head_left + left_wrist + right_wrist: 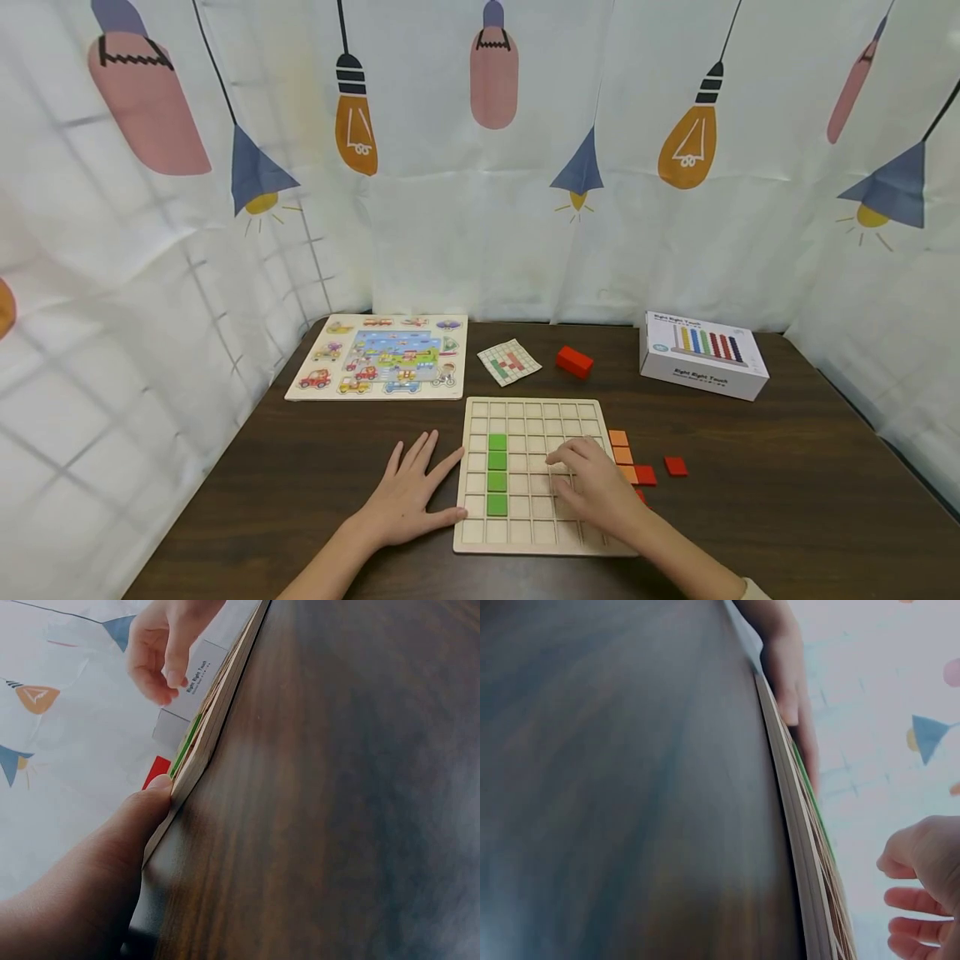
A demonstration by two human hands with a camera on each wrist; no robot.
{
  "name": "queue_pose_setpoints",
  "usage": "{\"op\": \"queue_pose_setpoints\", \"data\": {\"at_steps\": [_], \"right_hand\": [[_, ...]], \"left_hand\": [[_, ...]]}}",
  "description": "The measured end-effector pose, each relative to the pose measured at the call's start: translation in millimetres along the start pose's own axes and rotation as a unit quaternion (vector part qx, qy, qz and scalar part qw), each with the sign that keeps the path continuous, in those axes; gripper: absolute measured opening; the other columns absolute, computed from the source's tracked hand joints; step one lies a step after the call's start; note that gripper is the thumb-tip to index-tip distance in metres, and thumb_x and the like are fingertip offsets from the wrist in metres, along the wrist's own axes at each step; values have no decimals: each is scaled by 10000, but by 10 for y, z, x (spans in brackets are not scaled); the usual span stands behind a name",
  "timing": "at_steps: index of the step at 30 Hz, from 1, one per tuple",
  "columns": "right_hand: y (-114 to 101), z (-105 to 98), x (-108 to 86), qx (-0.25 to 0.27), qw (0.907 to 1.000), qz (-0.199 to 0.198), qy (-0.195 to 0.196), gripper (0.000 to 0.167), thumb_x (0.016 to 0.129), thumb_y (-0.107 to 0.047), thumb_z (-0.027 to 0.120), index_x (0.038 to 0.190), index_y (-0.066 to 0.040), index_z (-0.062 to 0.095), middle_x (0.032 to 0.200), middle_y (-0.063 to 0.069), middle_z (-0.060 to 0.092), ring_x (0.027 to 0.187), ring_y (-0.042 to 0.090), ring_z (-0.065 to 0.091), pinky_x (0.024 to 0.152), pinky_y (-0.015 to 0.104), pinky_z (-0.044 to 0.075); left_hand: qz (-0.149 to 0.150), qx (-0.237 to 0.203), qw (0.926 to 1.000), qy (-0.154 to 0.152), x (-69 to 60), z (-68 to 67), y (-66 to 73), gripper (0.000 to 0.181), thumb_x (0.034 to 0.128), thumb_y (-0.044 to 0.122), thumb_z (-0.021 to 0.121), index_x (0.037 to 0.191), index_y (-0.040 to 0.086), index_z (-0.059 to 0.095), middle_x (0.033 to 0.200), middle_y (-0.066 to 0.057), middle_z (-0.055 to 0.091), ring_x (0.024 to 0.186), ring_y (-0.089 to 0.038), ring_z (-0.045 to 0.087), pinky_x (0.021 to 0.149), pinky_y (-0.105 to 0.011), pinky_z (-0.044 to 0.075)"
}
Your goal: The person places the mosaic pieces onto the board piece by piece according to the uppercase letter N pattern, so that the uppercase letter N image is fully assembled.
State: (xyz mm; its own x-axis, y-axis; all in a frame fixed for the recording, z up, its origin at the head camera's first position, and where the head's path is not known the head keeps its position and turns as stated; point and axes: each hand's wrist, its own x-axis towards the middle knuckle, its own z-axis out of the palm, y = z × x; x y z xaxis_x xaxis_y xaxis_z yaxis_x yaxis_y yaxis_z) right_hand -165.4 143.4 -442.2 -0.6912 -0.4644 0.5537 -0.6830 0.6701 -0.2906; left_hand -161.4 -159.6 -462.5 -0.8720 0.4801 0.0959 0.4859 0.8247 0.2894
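Observation:
A square wooden grid board (538, 534) lies on the dark table. Several green square tiles (497, 460) fill part of one column near its left side. With fingers spread, my left hand (408, 498) rests at the board's left edge, its thumb (154, 796) touching the edge. Over the right part of the board hovers my right hand (600, 493), fingers loosely bent. In the right wrist view its thumb (907, 851) stands apart from the fingers, and I see nothing held there. The board cells beneath this hand are partly hidden.
Orange tiles (620, 447) and red tiles (676, 467) lie right of the board. Behind it are a patterned card (508, 362), a red block (574, 362) and a white box (703, 357). A picture puzzle (382, 357) lies at back left, before a printed curtain (465, 242).

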Motion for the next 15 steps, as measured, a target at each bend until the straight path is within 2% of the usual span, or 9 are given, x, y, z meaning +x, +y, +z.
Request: {"op": "queue_pose_setpoints", "data": {"at_steps": [5,15], "right_hand": [[100,-106,-69,-108,9995,288,77,210,720,-79,736,904,-154,670,953,-82,571,926,96,504,720,279,485],[275,-258,-177,-495,9975,468,172,255,687,-70,760,918,-129,669,955,-27,601,922,153,499,707,334,482]], "left_hand": [[-13,-13,10000,-26,2,11,-2,812,792,735,403,1461,302,249,1501,-163,148,1376,-317,84,1022,-600,31],[3,70,10000,28,5,9,-3,812,790,741,396,1459,304,256,1502,-160,151,1377,-315,86,1024,-596,37]]}}
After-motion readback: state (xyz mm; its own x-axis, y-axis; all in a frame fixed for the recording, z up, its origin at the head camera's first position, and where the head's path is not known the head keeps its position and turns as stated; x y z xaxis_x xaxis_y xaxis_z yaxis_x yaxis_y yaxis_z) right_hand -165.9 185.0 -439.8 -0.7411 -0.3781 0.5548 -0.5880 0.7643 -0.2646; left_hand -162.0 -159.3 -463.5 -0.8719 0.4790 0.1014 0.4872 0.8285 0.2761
